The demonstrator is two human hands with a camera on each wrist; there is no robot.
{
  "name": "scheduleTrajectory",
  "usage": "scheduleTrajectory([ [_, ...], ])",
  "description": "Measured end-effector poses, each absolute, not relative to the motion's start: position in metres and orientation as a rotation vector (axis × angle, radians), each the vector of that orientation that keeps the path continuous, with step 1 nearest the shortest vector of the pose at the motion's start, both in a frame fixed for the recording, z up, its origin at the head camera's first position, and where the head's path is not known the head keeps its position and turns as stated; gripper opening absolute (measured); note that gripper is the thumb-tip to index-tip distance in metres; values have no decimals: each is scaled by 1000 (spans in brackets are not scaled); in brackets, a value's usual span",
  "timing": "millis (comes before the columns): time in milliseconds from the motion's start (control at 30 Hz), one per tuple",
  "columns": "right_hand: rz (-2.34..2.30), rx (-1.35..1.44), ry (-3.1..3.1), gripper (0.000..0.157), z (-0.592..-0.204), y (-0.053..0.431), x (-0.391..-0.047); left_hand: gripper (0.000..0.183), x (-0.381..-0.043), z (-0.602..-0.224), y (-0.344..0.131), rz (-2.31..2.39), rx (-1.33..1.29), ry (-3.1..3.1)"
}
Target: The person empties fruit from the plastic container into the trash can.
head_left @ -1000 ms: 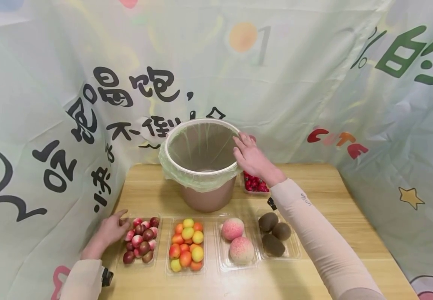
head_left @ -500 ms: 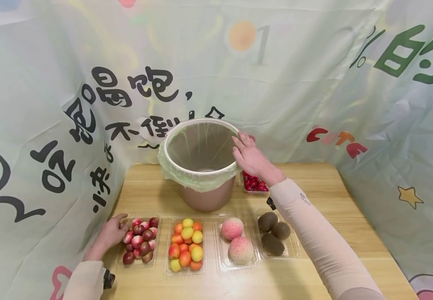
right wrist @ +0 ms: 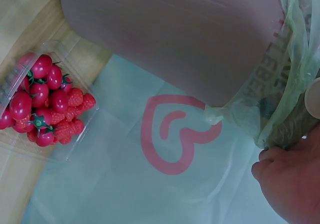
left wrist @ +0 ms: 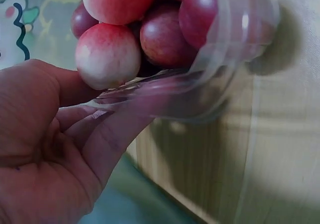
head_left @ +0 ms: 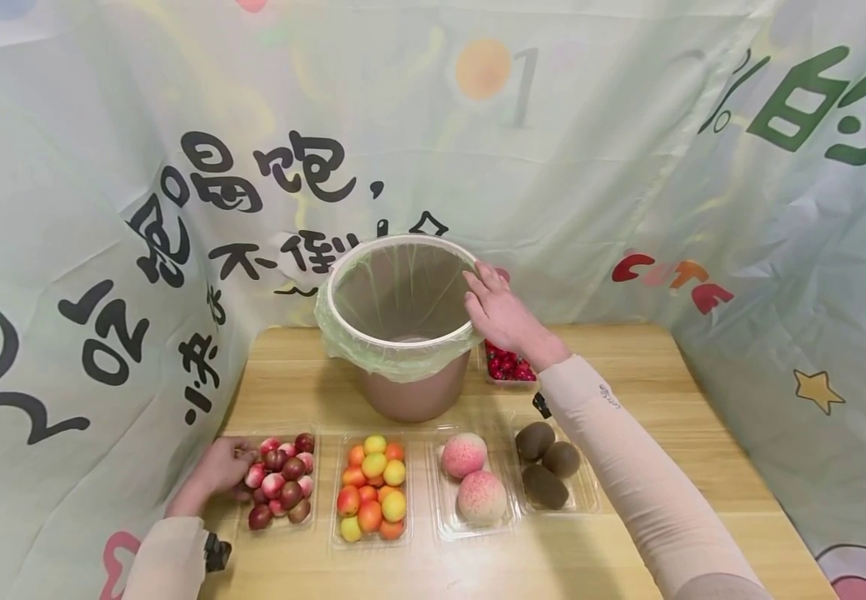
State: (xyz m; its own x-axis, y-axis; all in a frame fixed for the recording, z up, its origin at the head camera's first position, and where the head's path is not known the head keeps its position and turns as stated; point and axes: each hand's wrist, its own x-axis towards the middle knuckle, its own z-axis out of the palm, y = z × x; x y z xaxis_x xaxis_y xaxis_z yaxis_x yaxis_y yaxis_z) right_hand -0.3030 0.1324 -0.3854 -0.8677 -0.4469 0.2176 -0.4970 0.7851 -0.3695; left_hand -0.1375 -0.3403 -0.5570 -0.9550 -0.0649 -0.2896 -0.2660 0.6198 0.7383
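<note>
My left hand (head_left: 220,468) grips the left edge of a clear plastic box (left wrist: 232,48) of round dark-red and pink-white fruits (head_left: 275,483). In the left wrist view the thumb lies at the rim beside a pale fruit and the fingers reach under the box, whose near edge is raised off the wood. My right hand (head_left: 506,314) holds the right rim of a brown trash bin (head_left: 413,396), over its green bag liner (head_left: 372,357). The right wrist view shows fingers curled at the rim (right wrist: 312,98), partly cut off by the frame. The bin stands upright.
Right of the held box stand clear boxes of orange and yellow fruits (head_left: 371,492), two peaches (head_left: 481,497) and brown kiwis (head_left: 545,486). Behind the right forearm is a box of cherry tomatoes and raspberries (right wrist: 45,103). Printed cloth (head_left: 590,167) surrounds the wooden table (head_left: 658,375).
My left hand has moved from beside the fruit box onto its edge and taken hold, tipping the box slightly. My right hand stays on the bin rim.
</note>
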Motion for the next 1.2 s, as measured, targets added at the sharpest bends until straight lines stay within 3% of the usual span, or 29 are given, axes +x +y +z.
scheduleTrajectory([
  [433,644,769,-2850,62,-385,132,-304,22,-142,-537,-339,1291,-261,2572],
  [733,662,739,-2850,60,-384,132,-301,22,-163,-491,-332,1279,-282,2582],
  [1200,640,751,-2857,62,-385,133,-302,36,-194,-425,-327,1293,-211,2639],
])
